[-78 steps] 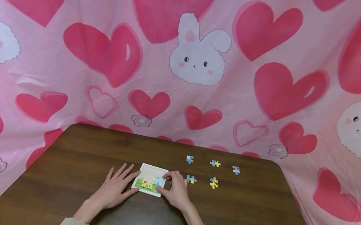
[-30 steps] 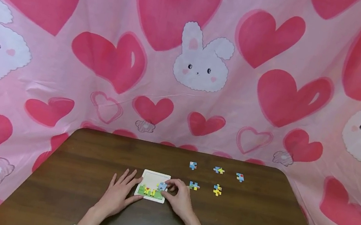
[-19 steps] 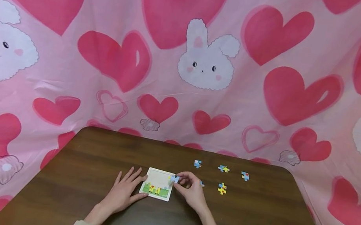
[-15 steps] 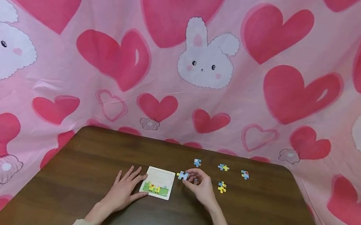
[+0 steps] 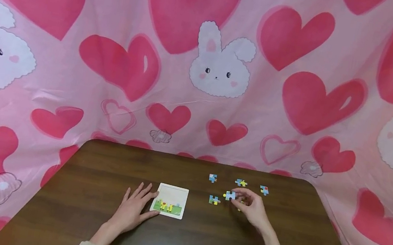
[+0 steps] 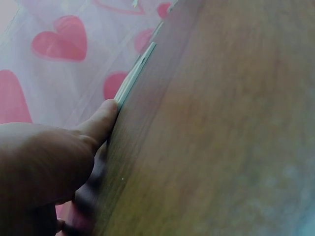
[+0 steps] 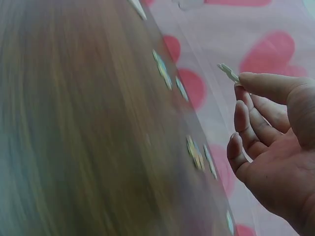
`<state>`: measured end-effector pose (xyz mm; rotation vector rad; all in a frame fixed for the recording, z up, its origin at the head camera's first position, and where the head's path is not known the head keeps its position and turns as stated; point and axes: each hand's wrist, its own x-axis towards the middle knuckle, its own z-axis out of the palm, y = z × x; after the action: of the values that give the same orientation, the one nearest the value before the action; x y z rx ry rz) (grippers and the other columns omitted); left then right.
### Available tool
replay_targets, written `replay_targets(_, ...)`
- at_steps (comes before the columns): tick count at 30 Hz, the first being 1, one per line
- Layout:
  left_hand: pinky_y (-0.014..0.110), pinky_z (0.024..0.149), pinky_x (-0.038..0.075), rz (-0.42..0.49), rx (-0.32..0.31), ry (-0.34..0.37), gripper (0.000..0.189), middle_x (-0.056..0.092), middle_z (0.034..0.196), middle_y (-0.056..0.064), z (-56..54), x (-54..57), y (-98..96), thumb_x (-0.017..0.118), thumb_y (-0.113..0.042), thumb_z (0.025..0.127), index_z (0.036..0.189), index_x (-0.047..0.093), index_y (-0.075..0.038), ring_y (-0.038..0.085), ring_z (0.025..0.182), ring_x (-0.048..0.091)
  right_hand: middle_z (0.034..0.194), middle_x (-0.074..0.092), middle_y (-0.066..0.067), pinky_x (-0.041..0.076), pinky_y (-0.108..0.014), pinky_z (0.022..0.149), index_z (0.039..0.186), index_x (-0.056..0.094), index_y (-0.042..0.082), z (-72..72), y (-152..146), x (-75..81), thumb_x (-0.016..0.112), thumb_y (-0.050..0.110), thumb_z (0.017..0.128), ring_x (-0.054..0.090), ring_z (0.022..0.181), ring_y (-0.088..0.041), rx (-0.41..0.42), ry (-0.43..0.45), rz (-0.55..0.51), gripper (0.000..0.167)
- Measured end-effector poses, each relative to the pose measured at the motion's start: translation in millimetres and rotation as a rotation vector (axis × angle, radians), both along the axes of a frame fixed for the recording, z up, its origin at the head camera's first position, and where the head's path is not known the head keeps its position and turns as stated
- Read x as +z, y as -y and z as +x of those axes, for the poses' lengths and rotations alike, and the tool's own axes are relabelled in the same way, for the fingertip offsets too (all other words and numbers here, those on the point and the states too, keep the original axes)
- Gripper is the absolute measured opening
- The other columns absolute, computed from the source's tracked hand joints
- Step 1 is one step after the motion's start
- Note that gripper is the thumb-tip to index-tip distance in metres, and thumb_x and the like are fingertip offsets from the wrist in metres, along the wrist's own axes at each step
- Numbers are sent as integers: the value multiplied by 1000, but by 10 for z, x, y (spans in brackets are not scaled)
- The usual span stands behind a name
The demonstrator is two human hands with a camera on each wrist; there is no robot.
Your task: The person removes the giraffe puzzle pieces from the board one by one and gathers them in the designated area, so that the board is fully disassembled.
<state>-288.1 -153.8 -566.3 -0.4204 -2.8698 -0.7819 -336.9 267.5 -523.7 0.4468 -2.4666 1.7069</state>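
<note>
My left hand (image 5: pixel 128 213) lies on the table with its fingers spread, index finger and thumb touching the left side of a white puzzle tray (image 5: pixel 173 194). In the left wrist view the thumb (image 6: pixel 101 123) presses the tray's edge (image 6: pixel 130 81). The tray's bottom strip shows a green and yellow picture; its upper part is bare. To the right, my right hand (image 5: pixel 253 209) pinches a light-blue puzzle piece (image 5: pixel 230 196) with a yellow knob between thumb and index finger. The right wrist view shows that piece (image 7: pixel 229 73) held above the table.
Loose puzzle pieces lie right of the tray: a blue one (image 5: pixel 212 178), a blue-yellow one (image 5: pixel 241 183), one with a red spot (image 5: pixel 264 190) and a green-blue one (image 5: pixel 214 200). A yellow piece (image 5: pixel 241 206) is mostly hidden by my right hand. A pink curtain (image 5: pixel 260 116) hangs behind the table.
My right hand has lifted the light-blue piece out of the tray's right side and carried it rightward over the loose pieces. The left hand has stayed at the tray.
</note>
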Motion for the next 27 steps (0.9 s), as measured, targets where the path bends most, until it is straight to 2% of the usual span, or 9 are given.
replay_targets(2, 86, 125, 20, 12, 2, -2, 69, 53, 167, 23, -3, -31, 4, 81, -53, 94, 149, 68, -14, 53, 161, 40, 101, 76, -17, 53, -21, 70, 124, 74, -8, 21, -117, -7, 79, -1, 97, 64, 83, -2, -16, -5, 11, 28)
replay_targets(5, 85, 125, 20, -9, 3, 24, 69, 53, 168, 22, 3, 11, -20, 81, -54, 95, 149, 68, -14, 52, 161, 40, 99, 75, -7, 53, -21, 70, 125, 74, -9, 58, -314, -21, 78, -2, 99, 63, 82, -1, -58, 4, 37, 27)
replay_targets(9, 84, 127, 21, -40, 16, 58, 68, 51, 169, 20, 13, 88, -45, 80, -54, 96, 150, 68, -14, 49, 162, 39, 98, 75, -3, 54, -19, 72, 126, 74, -9, 112, -562, -43, 76, -1, 100, 63, 82, 0, -114, 7, 66, 27)
replay_targets(14, 83, 127, 22, -45, 24, 41, 66, 53, 168, 20, 3, 82, -37, 81, -54, 96, 148, 69, -14, 49, 162, 40, 93, 75, 1, 52, -19, 68, 123, 75, -11, 179, -786, -80, 78, -5, 97, 62, 78, 1, -188, -27, 125, 27)
replay_targets(20, 82, 127, 23, -59, 48, 39, 65, 54, 168, 18, 11, 71, -28, 82, -56, 94, 144, 72, -14, 48, 162, 41, 89, 74, -9, 49, -20, 64, 117, 77, -11, 197, -931, -119, 81, -7, 93, 56, 73, 3, -243, -35, 262, 25)
replay_targets(24, 82, 126, 25, -67, 43, 25, 65, 55, 167, 17, -8, 68, -21, 83, -55, 94, 143, 72, -15, 47, 161, 43, 91, 76, -14, 47, -20, 64, 115, 77, -11, 192, -966, -117, 80, -9, 92, 53, 72, 3, -283, 1, 332, 23)
replay_targets(27, 81, 126, 26, -74, 41, 34, 64, 56, 167, 17, -20, 57, -18, 83, -56, 94, 143, 72, -15, 46, 161, 44, 93, 77, -16, 48, -21, 64, 116, 76, -12, 193, -975, -116, 79, -10, 93, 53, 72, 2, -283, 34, 370, 23)
